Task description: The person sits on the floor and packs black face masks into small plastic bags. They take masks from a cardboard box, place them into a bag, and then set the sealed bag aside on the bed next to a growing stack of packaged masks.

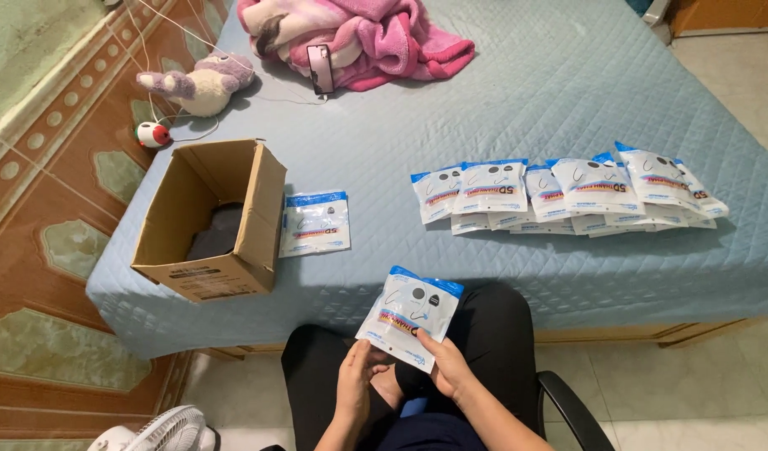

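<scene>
- The left hand point(356, 377) and the right hand point(447, 365) are over the person's lap, both closed on the lower edge of a flat white plastic packet with a blue top strip point(410, 316); the fingers pinch it from either side and it tilts up toward the bed.
- A black chair armrest point(572, 409) curves at the right of the lap, and a white fan grille point(171, 431) shows at the bottom left.
- A quilted light-blue bedspread point(517, 92) covers the bed just ahead.
- On its near left stands an open brown cardboard box point(212, 219) with something dark inside; one more white and blue packet point(315, 223) lies flat just beside it.
- To the right, a row of overlapping packets of the same kind point(567, 194) stretches across the bedspread.
- Farther back lie a purple and cream plush toy point(202, 82), a small red and white ball point(152, 134), and a crumpled pink blanket point(359, 33) with a black phone point(320, 68) on it.
</scene>
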